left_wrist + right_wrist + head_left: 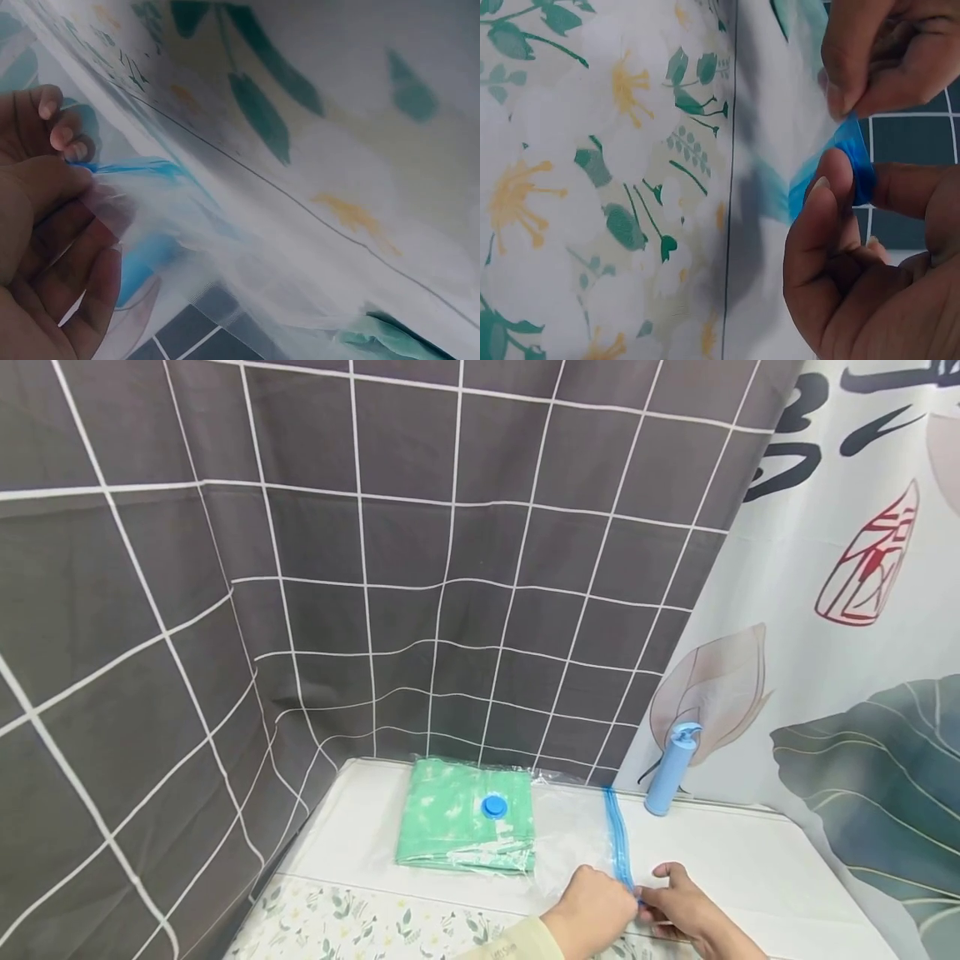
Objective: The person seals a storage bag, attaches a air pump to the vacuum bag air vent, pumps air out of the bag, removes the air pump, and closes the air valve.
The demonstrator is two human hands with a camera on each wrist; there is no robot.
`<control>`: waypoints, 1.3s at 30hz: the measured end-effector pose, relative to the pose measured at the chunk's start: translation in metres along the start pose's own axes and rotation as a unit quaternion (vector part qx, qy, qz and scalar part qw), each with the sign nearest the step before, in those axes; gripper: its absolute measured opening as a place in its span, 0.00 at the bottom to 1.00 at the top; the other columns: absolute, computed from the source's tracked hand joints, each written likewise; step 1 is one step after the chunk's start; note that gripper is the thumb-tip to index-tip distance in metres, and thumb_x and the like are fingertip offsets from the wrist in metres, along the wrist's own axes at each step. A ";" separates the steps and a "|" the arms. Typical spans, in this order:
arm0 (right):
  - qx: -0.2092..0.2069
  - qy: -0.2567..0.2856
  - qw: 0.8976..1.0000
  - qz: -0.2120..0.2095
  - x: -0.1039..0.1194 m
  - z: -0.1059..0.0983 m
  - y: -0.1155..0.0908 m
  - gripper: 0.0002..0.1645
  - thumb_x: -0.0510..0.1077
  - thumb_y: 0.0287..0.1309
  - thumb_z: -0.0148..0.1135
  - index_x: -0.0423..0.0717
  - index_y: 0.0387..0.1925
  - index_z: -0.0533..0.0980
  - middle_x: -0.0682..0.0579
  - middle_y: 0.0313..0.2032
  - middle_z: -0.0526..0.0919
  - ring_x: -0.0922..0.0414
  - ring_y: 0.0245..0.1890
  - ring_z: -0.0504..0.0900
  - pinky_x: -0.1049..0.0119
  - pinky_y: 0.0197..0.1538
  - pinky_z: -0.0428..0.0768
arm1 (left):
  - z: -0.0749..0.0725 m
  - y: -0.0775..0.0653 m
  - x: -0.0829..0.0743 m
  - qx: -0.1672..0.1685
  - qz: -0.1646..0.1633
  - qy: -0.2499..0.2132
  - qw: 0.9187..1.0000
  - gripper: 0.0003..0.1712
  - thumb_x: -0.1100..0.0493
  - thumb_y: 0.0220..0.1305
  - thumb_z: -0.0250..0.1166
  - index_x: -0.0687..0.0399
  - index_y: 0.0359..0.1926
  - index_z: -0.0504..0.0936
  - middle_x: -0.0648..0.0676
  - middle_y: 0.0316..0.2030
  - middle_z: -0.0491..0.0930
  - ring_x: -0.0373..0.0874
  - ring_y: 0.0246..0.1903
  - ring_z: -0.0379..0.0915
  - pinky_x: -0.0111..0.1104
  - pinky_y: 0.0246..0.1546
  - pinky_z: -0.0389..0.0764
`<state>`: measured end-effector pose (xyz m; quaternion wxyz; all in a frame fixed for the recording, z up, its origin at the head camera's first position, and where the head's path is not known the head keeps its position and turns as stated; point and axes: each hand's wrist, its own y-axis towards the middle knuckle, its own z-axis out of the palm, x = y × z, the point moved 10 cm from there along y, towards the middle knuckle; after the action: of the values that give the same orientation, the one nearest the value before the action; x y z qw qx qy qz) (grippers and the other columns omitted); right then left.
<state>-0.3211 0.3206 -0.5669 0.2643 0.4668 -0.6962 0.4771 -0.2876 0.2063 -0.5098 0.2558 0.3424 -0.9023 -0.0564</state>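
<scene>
A clear vacuum storage bag (pixel 573 843) lies on the white surface, a folded green cloth (pixel 450 827) inside it and a round blue valve (pixel 494 807) on top. Along its right side runs a blue zip strip (pixel 618 835). My left hand (pixel 596 906) pinches the near corner of the bag beside the strip, between thumb and finger. Close against it, my right hand (pixel 682 906) pinches the near end of the blue strip; in the right wrist view a blue piece (pixel 861 172) sits between thumb and fingers. The left wrist view shows clear film stretching away from my left hand (pixel 52 240).
A blue cylindrical hand pump (pixel 670 772) stands at the back right, near the printed white curtain (pixel 795 610). Behind the bag hangs a dark grid-patterned cloth (pixel 405 543). A floral cloth (pixel 360 922) covers the near side.
</scene>
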 end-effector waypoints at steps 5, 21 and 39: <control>-0.011 -0.010 1.000 0.001 0.004 -0.001 0.002 0.30 0.37 0.81 0.62 0.29 0.65 0.52 0.50 0.27 0.84 0.61 0.26 0.83 0.68 0.35 0.87 | -0.007 0.000 0.004 -0.034 -0.007 -0.004 0.999 0.14 0.38 0.78 0.69 0.21 0.32 0.93 0.31 0.22 0.86 0.28 0.18 0.74 0.25 0.18 0.75; -0.049 -0.044 0.998 -0.016 0.020 -0.010 0.026 0.27 0.37 0.83 0.58 0.24 0.63 0.54 0.44 0.33 0.78 0.54 0.32 0.81 0.64 0.36 0.86 | -0.015 0.001 0.008 -0.037 -0.002 -0.015 0.999 0.10 0.44 0.74 0.74 0.23 0.32 0.93 0.32 0.22 0.87 0.27 0.19 0.76 0.26 0.19 0.77; -0.030 0.018 0.999 0.004 0.007 -0.018 0.035 0.24 0.42 0.77 0.68 0.30 0.62 0.70 0.52 0.33 0.85 0.58 0.31 0.84 0.64 0.39 0.87 | -0.004 -0.010 0.019 0.033 -0.047 -0.053 0.997 0.03 0.45 0.69 0.79 0.24 0.37 0.93 0.34 0.28 0.90 0.30 0.26 0.81 0.29 0.25 0.84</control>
<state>-0.3572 0.3379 -0.5683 0.2889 0.4475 -0.7072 0.4649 -0.2916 0.1868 -0.5009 0.1930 0.3894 -0.8989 -0.0564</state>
